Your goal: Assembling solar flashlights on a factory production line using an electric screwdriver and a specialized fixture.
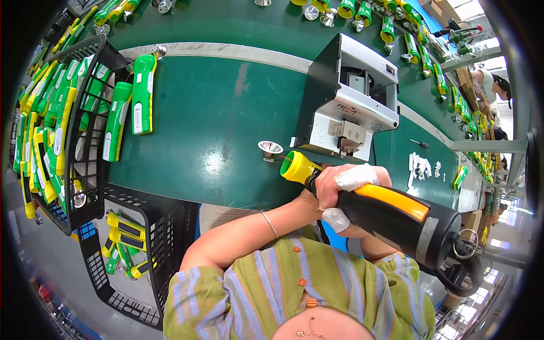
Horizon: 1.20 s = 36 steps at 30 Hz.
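Reflector (270,149) looks wired but lies outside the flashlight (302,168), seemingly unfitted; right hand (328,186) curls tightly round the power screwdriver (396,220); left hand's (309,199) fingers are hidden, hold unclear.

Power tool (385,214) black, orange; flashlight head (301,168) yellow; bench (192,113) green; shirt (294,277) olive, blue-striped.

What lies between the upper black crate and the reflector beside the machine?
In the head view, one green-and-yellow flashlight lies beside the crate, then a second flashlight; past them the green bench is bare up to the reflector.
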Motion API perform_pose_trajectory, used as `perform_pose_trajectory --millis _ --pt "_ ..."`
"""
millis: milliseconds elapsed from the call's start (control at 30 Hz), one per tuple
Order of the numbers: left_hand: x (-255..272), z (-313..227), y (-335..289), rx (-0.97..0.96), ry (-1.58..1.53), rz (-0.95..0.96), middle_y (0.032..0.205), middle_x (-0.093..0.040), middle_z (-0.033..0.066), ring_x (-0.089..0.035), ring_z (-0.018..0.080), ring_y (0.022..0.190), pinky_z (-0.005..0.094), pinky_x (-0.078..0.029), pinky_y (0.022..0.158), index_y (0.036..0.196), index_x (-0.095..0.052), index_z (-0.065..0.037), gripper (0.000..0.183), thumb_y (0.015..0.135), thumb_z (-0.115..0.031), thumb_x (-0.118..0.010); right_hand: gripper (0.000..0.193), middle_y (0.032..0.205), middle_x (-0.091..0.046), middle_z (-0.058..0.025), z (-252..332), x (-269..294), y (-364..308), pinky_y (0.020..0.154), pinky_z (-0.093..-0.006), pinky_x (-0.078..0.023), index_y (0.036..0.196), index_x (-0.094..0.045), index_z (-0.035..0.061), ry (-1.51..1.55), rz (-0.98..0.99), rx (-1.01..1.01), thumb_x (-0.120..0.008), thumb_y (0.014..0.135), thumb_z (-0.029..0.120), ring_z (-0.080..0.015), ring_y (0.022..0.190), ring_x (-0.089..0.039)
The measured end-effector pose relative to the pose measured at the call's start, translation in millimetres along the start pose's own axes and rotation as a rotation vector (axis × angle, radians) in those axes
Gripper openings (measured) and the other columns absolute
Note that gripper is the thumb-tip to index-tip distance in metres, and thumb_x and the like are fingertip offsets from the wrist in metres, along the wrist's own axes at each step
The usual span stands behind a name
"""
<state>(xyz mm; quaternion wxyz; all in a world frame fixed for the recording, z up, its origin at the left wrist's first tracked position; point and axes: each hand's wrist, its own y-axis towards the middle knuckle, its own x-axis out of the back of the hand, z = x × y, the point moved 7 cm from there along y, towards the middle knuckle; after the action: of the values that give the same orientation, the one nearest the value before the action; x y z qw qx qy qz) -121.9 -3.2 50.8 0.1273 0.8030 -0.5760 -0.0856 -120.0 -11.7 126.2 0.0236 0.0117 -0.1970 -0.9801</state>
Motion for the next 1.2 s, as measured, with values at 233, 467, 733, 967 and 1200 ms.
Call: perform_pose_trajectory --millis 233,467,733,967,1200 --pt "-12.0 48.1 -10.0 -0.042 -0.266 -0.204 0.093 -0.056 0.0055 -0.053 0.0147 0.087 0.0296 -0.044 0.076 0.100 -0.052 -0.005 0.045 0.067 -0.034 -0.065 0.040 0.068 -0.054 -0.0043 -4.5 -0.2 -6.1 0.061 -0.0321 -0.046 0.098 -0.049 0.0082 -0.013 -0.109 0.046 -0.066 0.063 -0.002 -0.0171 0.059 -0.053" --pt "-13.5 29.4 -32.4 0.112 1.333 0.073 0.086 -0.049 0.0107 -0.045 0.0254 0.085 0.0416 -0.034 0.080 0.087 -0.055 -0.003 0.021 0.071 -0.016 -0.051 0.020 0.066 -0.050 -0.0058 33.3 62.3 -14.5 0.065 -0.0325 -0.042 0.076 -0.047 0.0042 -0.031 -0.404 0.129 -0.063 0.074 0.017 -0.0167 0.061 -0.050" --pt "34.3 14.4 -51.4 0.179 1.383 0.033 0.085 -0.047 0.0085 -0.045 0.0235 0.084 0.0363 -0.037 0.074 0.091 -0.054 -0.002 0.036 0.067 -0.027 -0.064 0.013 0.070 -0.051 -0.0057 25.7 82.5 3.3 0.065 -0.0322 -0.041 0.079 -0.048 0.0025 -0.152 -0.520 -0.009 -0.060 0.075 0.007 -0.0133 0.060 -0.050" --pt "33.7 18.3 -52.1 0.170 1.382 -0.004 0.081 -0.048 0.0068 -0.047 0.0217 0.079 0.0325 -0.037 0.068 0.090 -0.053 -0.003 0.046 0.060 -0.033 -0.070 0.011 0.072 -0.050 -0.0071 10.6 70.6 -5.9 0.065 -0.0332 -0.043 0.081 -0.049 0.0003 -0.164 -0.478 -0.098 -0.057 0.075 0.004 -0.0142 0.061 -0.051" --pt "34.0 19.9 -52.3 0.153 1.401 0.014 0.080 -0.047 0.0063 -0.046 0.0206 0.079 0.0317 -0.036 0.068 0.086 -0.053 -0.004 0.043 0.063 -0.038 -0.068 0.014 0.075 -0.051 -0.0063 -11.9 60.4 -24.4 0.066 -0.0333 -0.043 0.083 -0.049 0.0005 -0.053 -0.472 -0.193 -0.059 0.074 0.003 -0.0143 0.062 -0.053"
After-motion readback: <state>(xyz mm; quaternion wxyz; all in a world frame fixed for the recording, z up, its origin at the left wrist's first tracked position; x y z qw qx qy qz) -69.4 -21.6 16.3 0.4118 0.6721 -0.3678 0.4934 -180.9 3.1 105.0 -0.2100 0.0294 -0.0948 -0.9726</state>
